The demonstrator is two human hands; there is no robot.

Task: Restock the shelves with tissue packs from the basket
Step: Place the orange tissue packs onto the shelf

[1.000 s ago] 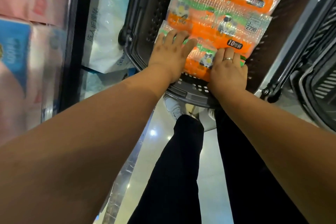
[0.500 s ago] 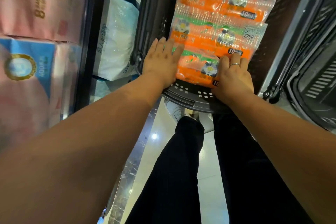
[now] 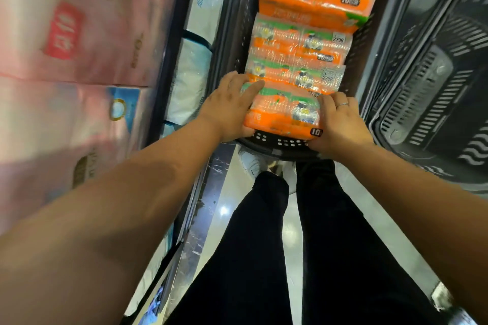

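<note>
A dark plastic basket [image 3: 274, 144] in front of me holds several orange and green tissue packs standing in a row. The nearest tissue pack [image 3: 282, 116] sits between my two hands. My left hand [image 3: 229, 108] grips its left end, fingers over the top edge. My right hand [image 3: 340, 124], with a ring on one finger, grips its right end with curled fingers. The pack has risen slightly above the basket's near rim. The packs behind it [image 3: 298, 47] stay in the basket.
On the left stand shelves with large pink and blue tissue bundles [image 3: 79, 42] and white wrapped packs [image 3: 190, 82] lower down. A second dark basket [image 3: 422, 92] sits to the right. My legs and shoes [image 3: 250, 163] stand on the glossy floor below.
My hands have shifted from lying on top of the nearest pack to holding its two ends, and the pack has come forward and up. The view has tilted a little.
</note>
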